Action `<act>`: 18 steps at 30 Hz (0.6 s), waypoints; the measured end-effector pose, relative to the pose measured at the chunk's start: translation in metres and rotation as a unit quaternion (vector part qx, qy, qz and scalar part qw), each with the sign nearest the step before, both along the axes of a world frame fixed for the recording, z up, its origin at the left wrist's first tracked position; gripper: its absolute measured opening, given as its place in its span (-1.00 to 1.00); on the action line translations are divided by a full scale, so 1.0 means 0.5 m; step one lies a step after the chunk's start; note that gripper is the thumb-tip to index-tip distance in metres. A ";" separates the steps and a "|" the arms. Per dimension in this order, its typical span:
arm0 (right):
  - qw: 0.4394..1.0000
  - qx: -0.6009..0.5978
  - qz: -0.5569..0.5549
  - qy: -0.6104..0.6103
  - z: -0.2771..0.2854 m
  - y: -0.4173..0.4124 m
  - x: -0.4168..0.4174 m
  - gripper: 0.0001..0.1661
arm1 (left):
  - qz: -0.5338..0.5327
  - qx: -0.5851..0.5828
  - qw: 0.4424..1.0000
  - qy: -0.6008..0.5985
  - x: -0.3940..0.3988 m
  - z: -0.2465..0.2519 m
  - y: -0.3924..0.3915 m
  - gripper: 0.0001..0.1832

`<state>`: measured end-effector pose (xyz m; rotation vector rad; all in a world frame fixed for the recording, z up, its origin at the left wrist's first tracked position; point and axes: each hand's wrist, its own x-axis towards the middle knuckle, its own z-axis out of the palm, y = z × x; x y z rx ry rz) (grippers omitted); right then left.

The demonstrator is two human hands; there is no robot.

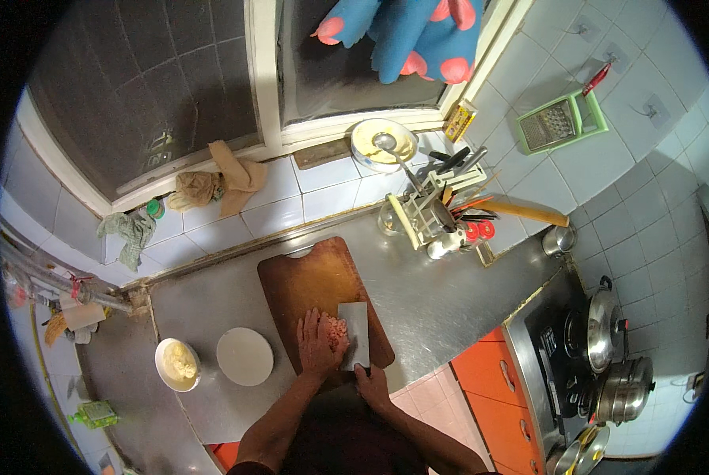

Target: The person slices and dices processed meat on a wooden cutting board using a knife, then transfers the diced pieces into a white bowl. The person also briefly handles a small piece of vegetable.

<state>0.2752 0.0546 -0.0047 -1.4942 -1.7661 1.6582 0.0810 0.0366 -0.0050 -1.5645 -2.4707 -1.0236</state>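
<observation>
A brown wooden cutting board point(307, 273) with a cut-out handle lies on the steel worktop before me. Pinkish minced meat point(335, 332) is heaped on its near half. My left hand point(319, 343) rests against the left side of the meat, fingers extended and partly covering it. My right hand point(373, 387) grips the handle of a Chinese cleaver point(355, 335), whose broad blade lies close along the meat's right side. Left of the board are a round white plate point(245, 356) and a white bowl point(160, 362) holding a pale yellowish food point(178, 361).
Behind the board, the tiled ledge holds cloths point(236, 178) and a bowl with a ladle point(384, 141). A utensil rack point(437, 208) with knives and chopsticks stands back right. On the right, pots point(624, 392) sit by a gas stove point(550, 356). A green-framed grater point(559, 122) hangs on the wall.
</observation>
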 end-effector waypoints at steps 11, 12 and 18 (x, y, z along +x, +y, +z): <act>0.996 -0.063 -0.010 0.060 0.005 0.001 -0.042 -0.59 | -0.040 0.070 0.991 -0.107 0.027 0.008 0.042 -0.31; 0.995 -0.077 -0.011 0.066 0.008 -0.001 -0.040 -0.62 | -0.043 0.070 0.991 -0.110 0.029 0.008 0.046 -0.35; 0.975 -0.174 -0.054 0.126 0.065 0.002 -0.009 -0.63 | -0.076 0.097 0.986 -0.115 0.055 0.021 0.069 -0.55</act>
